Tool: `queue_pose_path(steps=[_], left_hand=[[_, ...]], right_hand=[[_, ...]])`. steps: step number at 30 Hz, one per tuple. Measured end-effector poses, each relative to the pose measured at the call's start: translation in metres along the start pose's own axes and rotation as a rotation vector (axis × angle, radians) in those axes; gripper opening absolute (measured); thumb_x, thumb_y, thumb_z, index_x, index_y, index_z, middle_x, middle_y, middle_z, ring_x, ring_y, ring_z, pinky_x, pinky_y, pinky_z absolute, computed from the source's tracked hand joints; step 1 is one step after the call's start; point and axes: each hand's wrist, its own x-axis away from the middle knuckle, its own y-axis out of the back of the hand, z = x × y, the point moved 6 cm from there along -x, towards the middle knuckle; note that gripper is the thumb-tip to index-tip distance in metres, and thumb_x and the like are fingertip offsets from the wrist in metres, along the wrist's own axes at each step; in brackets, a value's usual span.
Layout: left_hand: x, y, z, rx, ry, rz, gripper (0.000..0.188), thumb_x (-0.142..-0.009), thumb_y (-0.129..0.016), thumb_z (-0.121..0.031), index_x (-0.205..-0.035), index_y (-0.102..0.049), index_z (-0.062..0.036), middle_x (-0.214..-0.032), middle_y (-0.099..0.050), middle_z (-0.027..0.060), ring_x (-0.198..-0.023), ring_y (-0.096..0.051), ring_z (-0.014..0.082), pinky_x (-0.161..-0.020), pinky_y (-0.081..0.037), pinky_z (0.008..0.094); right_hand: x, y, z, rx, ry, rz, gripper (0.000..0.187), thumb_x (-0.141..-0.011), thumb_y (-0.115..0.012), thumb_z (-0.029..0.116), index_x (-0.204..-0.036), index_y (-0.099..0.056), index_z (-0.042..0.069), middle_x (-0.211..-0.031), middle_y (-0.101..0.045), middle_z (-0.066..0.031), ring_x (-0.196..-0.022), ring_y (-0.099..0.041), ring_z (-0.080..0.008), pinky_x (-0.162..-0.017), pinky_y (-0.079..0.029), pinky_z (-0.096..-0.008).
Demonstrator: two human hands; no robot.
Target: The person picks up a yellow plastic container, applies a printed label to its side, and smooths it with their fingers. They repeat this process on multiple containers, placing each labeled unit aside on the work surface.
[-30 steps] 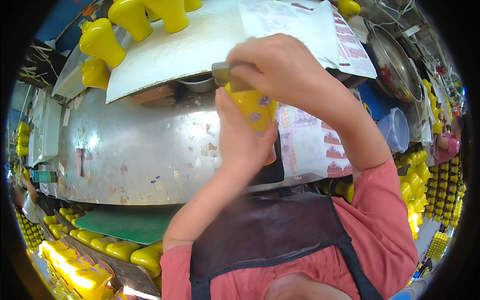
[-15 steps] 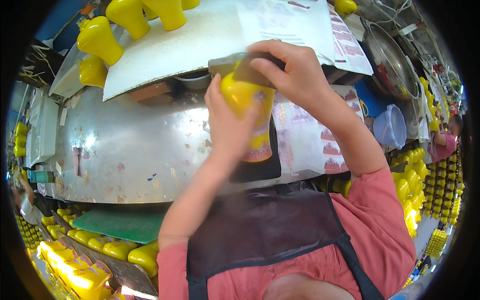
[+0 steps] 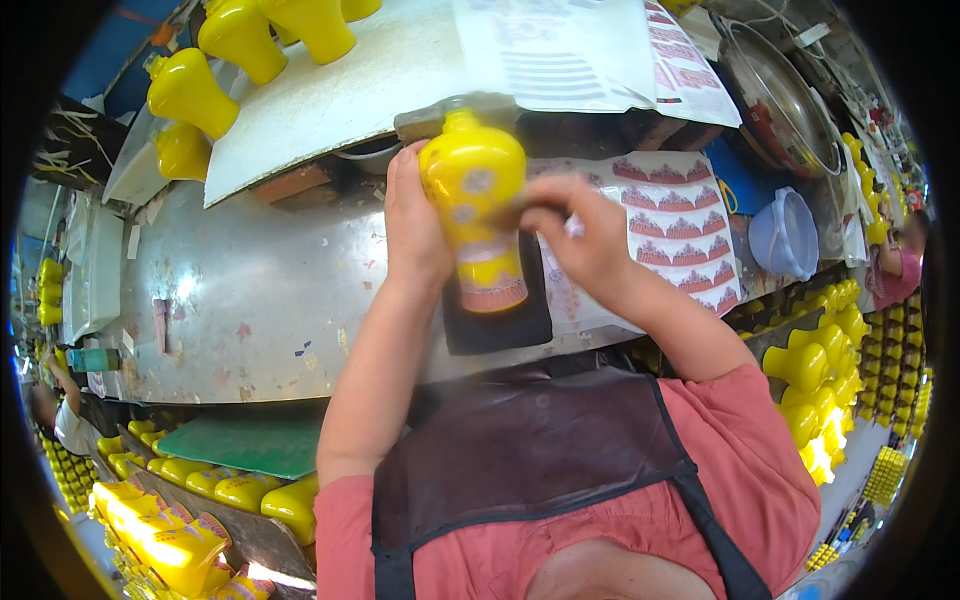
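A yellow bottle [image 3: 488, 165], broad at the shoulder with a short narrow neck, lies neck away from me on a black pad [image 3: 500, 333]. Greyish floral patches mark its body, and a pinkish patterned band circles it near the base. My left hand [image 3: 415, 215] is wrapped round its left side. At its right side my right hand [image 3: 580, 230] is closed in a pinch, blurred by motion. A dark smear shows at those fingertips against the bottle; what they hold I cannot make out.
Right of the pad lies a sheet of pink printed decals [image 3: 675, 230], with a lilac bucket [image 3: 782, 235] beyond it. Several yellow bottles [image 3: 240, 40] stand on a white board [image 3: 400, 85] at the back. More bottles [image 3: 815, 365] crowd both sides.
My right hand has moved from the bottle's neck, where it held a dark flat piece, down to the bottle's right side. The bottle is more upright in view; my left hand shifted left.
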Motion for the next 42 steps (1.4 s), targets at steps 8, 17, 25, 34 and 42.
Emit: queue_pose_path(steps=[8,17,25,34,42], left_hand=[[0.015,-0.009,0.004,0.179,0.253,-0.015,0.067,-0.109,-0.025,-0.06,-0.14,-0.052,-0.006,-0.135,-0.062,0.0123,-0.124,-0.06,0.027,-0.108,-0.047,0.0416],[0.03,0.0,-0.005,-0.433,-0.097,0.069,0.071,-0.106,-0.052,-0.04,-0.159,-0.021,-0.0035,-0.147,-0.049,0.0206,-0.134,-0.05,0.0289,-0.112,-0.041,0.039],[0.029,0.007,-0.009,-0.798,-0.402,0.061,0.068,-0.108,-0.05,-0.041,-0.157,-0.026,-0.0005,-0.148,-0.046,0.0197,-0.133,-0.049,0.0279,-0.113,-0.039,0.0381],[0.013,-0.006,-0.024,-0.741,-0.347,-0.001,0.056,-0.09,-0.068,-0.028,-0.135,-0.053,0.0004,-0.132,-0.055,0.0189,-0.121,-0.057,0.0321,-0.105,-0.045,0.0416],[-0.01,-0.009,-0.021,-0.459,-0.202,-0.021,0.024,-0.101,-0.062,-0.018,-0.118,-0.062,-0.0008,-0.104,-0.067,0.0061,-0.093,-0.063,0.0112,-0.083,-0.052,0.0267]], right_hand=[[0.035,-0.009,0.034,0.09,0.409,-0.074,0.031,-0.076,-0.08,-0.003,-0.102,-0.069,0.008,-0.095,-0.072,-0.0102,-0.079,-0.07,-0.0305,-0.07,-0.057,-0.0367],[-0.037,-0.002,0.027,0.146,0.15,-0.022,0.024,-0.086,-0.072,0.008,-0.109,-0.065,0.007,-0.095,-0.07,-0.0131,-0.086,-0.069,-0.0348,-0.072,-0.056,-0.0412],[-0.101,0.002,0.029,0.148,0.093,0.103,0.014,-0.089,-0.07,0.008,-0.102,-0.071,0.002,-0.086,-0.072,-0.0149,-0.077,-0.071,-0.0301,-0.07,-0.057,-0.0347],[-0.123,-0.014,0.024,0.487,0.166,0.284,0.02,-0.088,-0.066,0.016,-0.102,-0.071,0.002,-0.088,-0.071,-0.0198,-0.083,-0.069,-0.0383,-0.076,-0.056,-0.0432],[-0.091,0.0,0.038,0.582,0.367,0.02,0.021,-0.084,-0.073,0.01,-0.104,-0.071,0.008,-0.085,-0.07,-0.0097,-0.074,-0.069,-0.0277,-0.062,-0.055,-0.0363]])
